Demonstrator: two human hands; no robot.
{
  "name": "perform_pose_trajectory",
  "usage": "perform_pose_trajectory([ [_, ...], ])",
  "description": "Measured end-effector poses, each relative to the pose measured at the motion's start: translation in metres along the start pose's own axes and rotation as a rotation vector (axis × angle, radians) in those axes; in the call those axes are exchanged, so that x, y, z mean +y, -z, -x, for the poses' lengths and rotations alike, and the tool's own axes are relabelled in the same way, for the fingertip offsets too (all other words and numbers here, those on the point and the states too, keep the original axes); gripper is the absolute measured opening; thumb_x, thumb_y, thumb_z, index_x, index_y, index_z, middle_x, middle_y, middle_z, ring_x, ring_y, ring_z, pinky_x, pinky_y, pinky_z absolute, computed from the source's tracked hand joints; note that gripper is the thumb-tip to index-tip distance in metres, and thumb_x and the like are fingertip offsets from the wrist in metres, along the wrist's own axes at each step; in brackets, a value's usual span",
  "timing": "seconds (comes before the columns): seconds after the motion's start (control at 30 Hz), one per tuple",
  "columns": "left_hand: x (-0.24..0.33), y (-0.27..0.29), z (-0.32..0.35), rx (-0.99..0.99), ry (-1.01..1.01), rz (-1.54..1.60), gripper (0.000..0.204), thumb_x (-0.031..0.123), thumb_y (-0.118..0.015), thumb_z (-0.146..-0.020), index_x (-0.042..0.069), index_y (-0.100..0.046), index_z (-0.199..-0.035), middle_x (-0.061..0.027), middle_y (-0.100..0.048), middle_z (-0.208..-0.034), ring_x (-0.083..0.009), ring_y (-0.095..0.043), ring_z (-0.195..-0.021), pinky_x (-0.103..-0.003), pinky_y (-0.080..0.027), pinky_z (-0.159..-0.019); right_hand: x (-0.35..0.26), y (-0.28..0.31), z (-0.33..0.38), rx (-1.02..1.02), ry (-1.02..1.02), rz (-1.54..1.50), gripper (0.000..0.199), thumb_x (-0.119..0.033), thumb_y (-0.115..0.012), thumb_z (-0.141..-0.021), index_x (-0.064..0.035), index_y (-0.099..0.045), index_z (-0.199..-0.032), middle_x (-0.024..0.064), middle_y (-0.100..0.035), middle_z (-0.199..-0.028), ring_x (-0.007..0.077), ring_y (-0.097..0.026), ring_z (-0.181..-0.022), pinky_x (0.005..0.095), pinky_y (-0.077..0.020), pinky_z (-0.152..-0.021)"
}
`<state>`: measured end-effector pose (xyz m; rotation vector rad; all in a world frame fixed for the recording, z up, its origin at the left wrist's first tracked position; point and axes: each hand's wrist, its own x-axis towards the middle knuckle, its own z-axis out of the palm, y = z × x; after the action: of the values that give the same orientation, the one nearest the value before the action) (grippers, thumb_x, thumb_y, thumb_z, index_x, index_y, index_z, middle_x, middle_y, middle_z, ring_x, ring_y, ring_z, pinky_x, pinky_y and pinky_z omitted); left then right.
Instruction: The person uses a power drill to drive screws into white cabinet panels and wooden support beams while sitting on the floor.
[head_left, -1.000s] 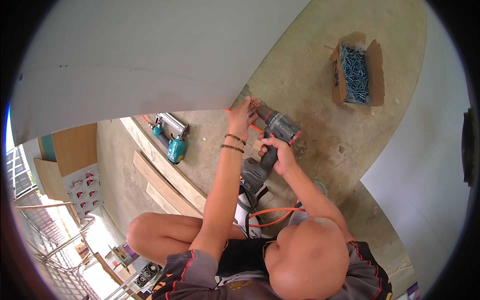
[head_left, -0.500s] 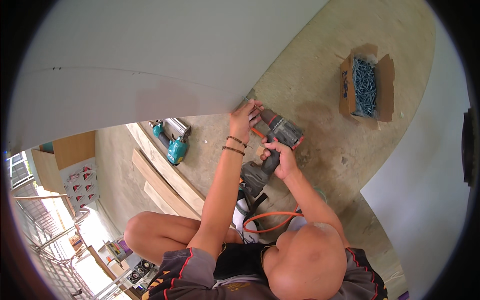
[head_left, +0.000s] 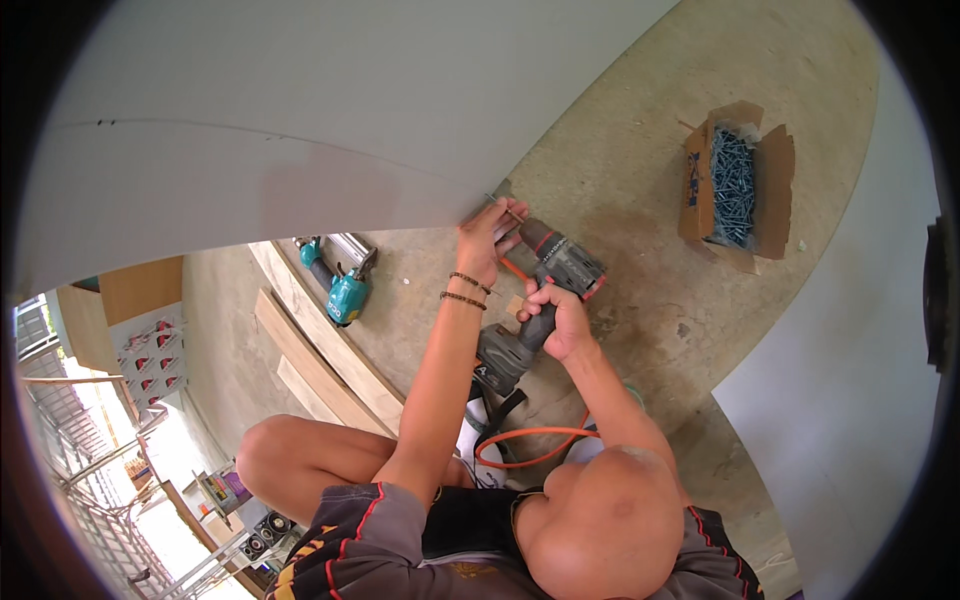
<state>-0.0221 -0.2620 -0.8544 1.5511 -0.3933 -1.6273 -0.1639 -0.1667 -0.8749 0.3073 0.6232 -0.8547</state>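
Observation:
My right hand [head_left: 566,322] is wrapped round the grip of a dark grey cordless drill [head_left: 568,266] with red trim. The drill's nose points up and left, toward the corner of a large grey-white panel [head_left: 300,80]. At that corner my left hand [head_left: 480,240] pinches a thin screw [head_left: 490,197], its tip against the panel's face near the edge. A slim driver bit [head_left: 515,215] runs from the chuck to my left fingers. Those fingers partly hide where bit and screw meet.
An open cardboard box [head_left: 697,190] of bluish screws stands on the concrete floor at right. A teal nail gun [head_left: 347,296] and several wooden strips [head_left: 310,330] lie at left. An orange hose [head_left: 540,432] loops by my feet. A pale panel [head_left: 800,400] borders the right side.
The view has shifted slightly. Both hands, the drill and the screw keep nearly the same places against the panel.

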Motion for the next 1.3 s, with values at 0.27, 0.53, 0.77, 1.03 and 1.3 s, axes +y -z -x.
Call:
perform_pose_trajectory([
  [0.27, 0.000, 0.012, 0.042, 0.284, -0.226, -0.044, 0.038, 0.029, -0.069, -0.091, 0.003, -0.057, -0.114, -0.0064, -0.065, -0.102, -0.0176, -0.059, -0.091, -0.037, -0.050, -0.084, -0.011, -0.017, 0.005, 0.048, -0.035, 0.030, 0.017, 0.000, -0.057, -0.079, -0.0024, -0.058, -0.096, 0.0043, -0.053, -0.076, 0.0126, -0.051, -0.065, 0.0307, -0.0472, -0.065],
  [0.53, 0.023, 0.005, 0.022, 0.527, -1.010, -0.489, 0.038, 0.025, -0.079, -0.085, -0.004, -0.064, -0.105, -0.0097, -0.063, -0.105, -0.0234, -0.059, -0.097, -0.037, -0.046, -0.091, -0.006, -0.011, 0.000, -0.015, -0.042, -0.035, 0.021, 0.002, -0.055, -0.074, -0.0054, -0.053, -0.093, 0.0028, -0.050, -0.076, 0.0120, -0.048, -0.062, 0.0322, -0.0458, -0.065],
  [0.77, 0.026, 0.007, 0.017, 0.539, -0.974, -0.648, 0.041, 0.033, -0.076, -0.088, -0.004, -0.067, -0.102, -0.0136, -0.066, -0.103, -0.0257, -0.060, -0.097, -0.039, -0.046, -0.089, -0.007, -0.020, 0.001, 0.046, -0.001, 0.007, 0.025, 0.003, -0.054, -0.071, -0.0077, -0.051, -0.094, 0.0026, -0.051, -0.078, 0.0127, -0.046, -0.061, 0.0340, -0.0449, -0.064],
  [1.03, 0.024, 0.008, 0.014, 0.616, -0.985, -0.705, 0.043, 0.035, -0.076, -0.087, -0.004, -0.067, -0.101, -0.0144, -0.065, -0.105, -0.0287, -0.060, -0.098, -0.041, -0.045, -0.091, -0.008, -0.025, -0.005, 0.065, -0.028, 0.030, 0.009, 0.000, -0.054, -0.072, -0.0048, -0.052, -0.079, 0.0023, -0.046, -0.066, 0.0135, -0.046, -0.058, 0.0322, -0.0437, -0.061],
  [1.3, 0.022, 0.006, 0.012, 0.668, -1.013, -0.725, 0.045, 0.036, -0.077, -0.087, -0.004, -0.065, -0.104, -0.0152, -0.064, -0.105, -0.0305, -0.059, -0.100, -0.043, -0.044, -0.091, -0.003, -0.029, -0.013, 0.096, 0.011, 0.057, 0.009, -0.001, -0.055, -0.071, -0.0049, -0.053, -0.079, 0.0021, -0.047, -0.064, 0.0128, -0.047, -0.055, 0.0322, -0.0447, -0.059],
])
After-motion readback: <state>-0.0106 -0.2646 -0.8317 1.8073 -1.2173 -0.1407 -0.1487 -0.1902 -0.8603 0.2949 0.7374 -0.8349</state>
